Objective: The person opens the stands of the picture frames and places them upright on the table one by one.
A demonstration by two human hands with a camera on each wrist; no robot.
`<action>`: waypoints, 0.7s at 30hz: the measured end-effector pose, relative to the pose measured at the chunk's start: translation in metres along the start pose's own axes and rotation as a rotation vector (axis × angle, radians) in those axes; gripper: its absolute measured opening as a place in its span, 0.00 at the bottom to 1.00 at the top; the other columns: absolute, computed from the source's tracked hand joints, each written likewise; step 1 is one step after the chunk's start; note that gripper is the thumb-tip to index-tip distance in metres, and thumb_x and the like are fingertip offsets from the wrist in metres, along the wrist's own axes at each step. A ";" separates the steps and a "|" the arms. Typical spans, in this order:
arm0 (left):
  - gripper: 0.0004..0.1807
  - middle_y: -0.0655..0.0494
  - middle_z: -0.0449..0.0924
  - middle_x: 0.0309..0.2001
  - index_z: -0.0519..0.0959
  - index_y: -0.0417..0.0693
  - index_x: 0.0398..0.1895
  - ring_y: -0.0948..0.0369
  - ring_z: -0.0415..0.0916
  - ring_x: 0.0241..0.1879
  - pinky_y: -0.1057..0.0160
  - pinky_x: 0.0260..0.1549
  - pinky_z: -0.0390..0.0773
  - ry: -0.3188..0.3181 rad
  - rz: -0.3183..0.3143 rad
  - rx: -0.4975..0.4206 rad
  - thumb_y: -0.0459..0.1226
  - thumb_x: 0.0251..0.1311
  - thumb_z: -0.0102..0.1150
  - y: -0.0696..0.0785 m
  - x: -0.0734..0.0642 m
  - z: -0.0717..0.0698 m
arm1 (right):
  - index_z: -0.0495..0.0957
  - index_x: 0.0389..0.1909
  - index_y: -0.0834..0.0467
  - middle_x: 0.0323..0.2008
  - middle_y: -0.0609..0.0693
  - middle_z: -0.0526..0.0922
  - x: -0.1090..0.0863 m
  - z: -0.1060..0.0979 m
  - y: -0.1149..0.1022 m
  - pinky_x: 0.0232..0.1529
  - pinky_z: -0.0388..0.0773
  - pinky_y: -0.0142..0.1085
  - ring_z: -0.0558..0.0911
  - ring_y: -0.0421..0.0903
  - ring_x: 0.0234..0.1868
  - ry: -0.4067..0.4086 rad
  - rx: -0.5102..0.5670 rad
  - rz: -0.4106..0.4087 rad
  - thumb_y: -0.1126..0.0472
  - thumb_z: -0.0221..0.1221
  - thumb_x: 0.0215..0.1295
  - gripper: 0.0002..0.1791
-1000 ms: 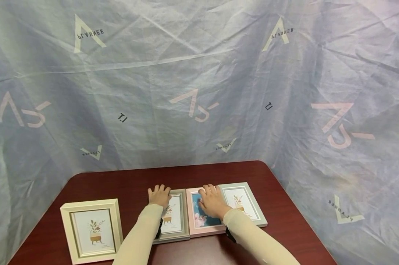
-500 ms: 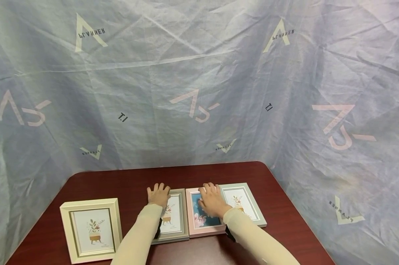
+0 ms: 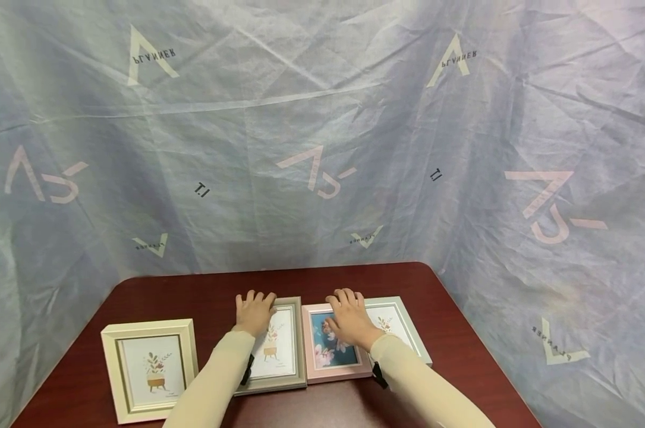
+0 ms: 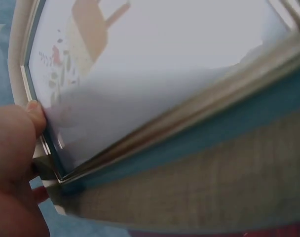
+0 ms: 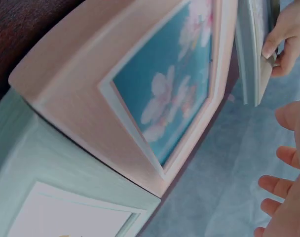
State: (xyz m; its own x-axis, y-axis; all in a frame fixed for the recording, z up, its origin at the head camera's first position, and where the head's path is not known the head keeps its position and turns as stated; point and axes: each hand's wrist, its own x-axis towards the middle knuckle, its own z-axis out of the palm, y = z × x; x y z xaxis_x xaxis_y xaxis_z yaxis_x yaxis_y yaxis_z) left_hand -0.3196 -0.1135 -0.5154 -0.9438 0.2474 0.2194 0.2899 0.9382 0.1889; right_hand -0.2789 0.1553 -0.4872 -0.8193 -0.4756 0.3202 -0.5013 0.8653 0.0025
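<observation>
Under your left hand (image 3: 254, 315) is a grey-brown frame (image 3: 280, 348), its far end tilted up, pinched by your thumb and fingers. Your right hand (image 3: 350, 320), fingers loose and holding nothing, is over a pink frame (image 3: 334, 351). Farther right lies a pale green frame (image 3: 398, 324); left of both hands stands a cream frame (image 3: 153, 368).

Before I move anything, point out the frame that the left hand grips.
The grey-brown frame, just left of the pink frame: the left hand grips its rim, and no other frame's.
</observation>
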 end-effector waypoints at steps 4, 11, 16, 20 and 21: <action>0.19 0.44 0.78 0.53 0.75 0.52 0.61 0.39 0.63 0.62 0.33 0.60 0.49 0.053 0.023 -0.002 0.43 0.68 0.59 0.002 -0.005 -0.011 | 0.70 0.60 0.57 0.61 0.60 0.67 -0.003 -0.008 0.001 0.60 0.58 0.56 0.64 0.58 0.64 0.010 0.019 0.004 0.48 0.58 0.71 0.23; 0.21 0.47 0.78 0.52 0.76 0.52 0.60 0.40 0.65 0.60 0.31 0.61 0.49 0.167 0.083 -0.009 0.44 0.65 0.62 0.003 -0.012 -0.025 | 0.70 0.60 0.57 0.60 0.59 0.68 -0.007 -0.017 0.002 0.60 0.58 0.56 0.64 0.58 0.63 0.030 0.049 0.014 0.49 0.59 0.71 0.23; 0.21 0.49 0.77 0.54 0.76 0.51 0.60 0.42 0.64 0.61 0.30 0.60 0.50 0.225 0.114 -0.005 0.44 0.66 0.62 0.006 -0.019 -0.037 | 0.71 0.59 0.57 0.60 0.59 0.68 -0.009 -0.024 0.001 0.59 0.58 0.56 0.64 0.58 0.63 0.057 0.052 0.000 0.50 0.60 0.70 0.23; 0.21 0.50 0.77 0.54 0.76 0.51 0.59 0.43 0.64 0.62 0.30 0.60 0.50 0.268 0.136 0.000 0.45 0.65 0.63 0.013 -0.025 -0.048 | 0.71 0.59 0.58 0.60 0.60 0.68 -0.012 -0.028 0.002 0.58 0.58 0.56 0.64 0.59 0.62 0.091 0.065 -0.015 0.51 0.61 0.69 0.23; 0.21 0.51 0.77 0.54 0.77 0.51 0.59 0.44 0.64 0.62 0.30 0.60 0.50 0.279 0.143 -0.001 0.45 0.65 0.63 0.015 -0.026 -0.050 | 0.71 0.59 0.58 0.60 0.60 0.69 -0.013 -0.028 0.003 0.58 0.59 0.56 0.65 0.59 0.62 0.103 0.064 -0.018 0.51 0.61 0.69 0.23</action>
State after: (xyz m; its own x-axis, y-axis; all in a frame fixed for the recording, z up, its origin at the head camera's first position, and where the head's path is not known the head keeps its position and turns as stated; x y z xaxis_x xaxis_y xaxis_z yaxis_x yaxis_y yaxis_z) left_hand -0.2828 -0.1185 -0.4702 -0.8137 0.3005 0.4975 0.4164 0.8986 0.1382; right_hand -0.2622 0.1687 -0.4643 -0.7788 -0.4694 0.4160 -0.5352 0.8432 -0.0506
